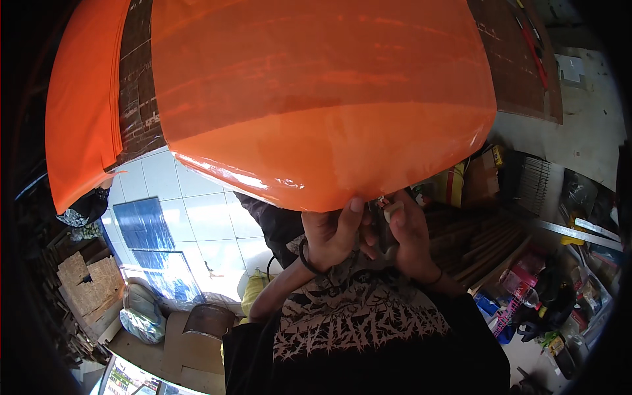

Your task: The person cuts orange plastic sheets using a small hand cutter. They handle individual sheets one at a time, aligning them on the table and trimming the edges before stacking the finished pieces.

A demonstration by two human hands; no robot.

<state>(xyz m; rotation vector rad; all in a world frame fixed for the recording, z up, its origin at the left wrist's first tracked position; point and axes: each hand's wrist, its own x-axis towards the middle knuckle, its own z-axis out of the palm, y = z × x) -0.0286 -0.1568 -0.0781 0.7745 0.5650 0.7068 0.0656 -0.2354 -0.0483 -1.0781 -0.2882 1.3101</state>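
A large glossy orange plastic sheet lies over a dark brown worktop, its front edge hanging toward me. My left hand is closed at the lower edge of the sheet, thumb up and the other fingers bent, apparently pinching it. Just right of it, my right hand is closed round a small pale thing with a shiny metal end. Its kind is too small to make out. Both hands are close together, right under the sheet's edge.
Folded orange material hangs over the worktop's left end. Red-handled tools lie at the far right. Below are blue panels on white tiles, wooden strips, a pink basket among clutter, and a stuffed plastic bag.
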